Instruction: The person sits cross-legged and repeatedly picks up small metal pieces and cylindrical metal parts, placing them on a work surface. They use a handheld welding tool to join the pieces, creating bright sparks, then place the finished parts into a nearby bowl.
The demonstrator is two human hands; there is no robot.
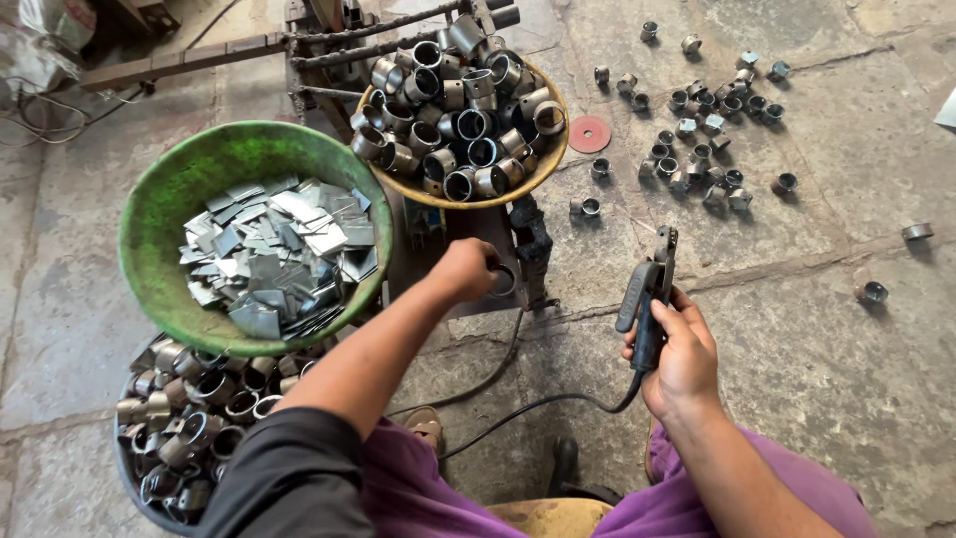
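Note:
My left hand (466,269) reaches forward and grips a short metal ring (504,280) resting on a small dark work stand (453,234) in front of me. My right hand (680,357) is closed around the black handle of a welding electrode holder (647,294), held upright to the right of the stand; its cable (538,406) trails down toward my lap. A green bowl (159,199) of flat square metal pieces sits at the left. A yellow bowl (543,164) heaped with metal rings stands just beyond the stand.
A dark tub (134,478) of metal rings sits at lower left. Many loose rings (702,130) lie scattered on the stone floor at upper right, with a red disc (590,134) near them. Metal bars (179,60) lie at the top left.

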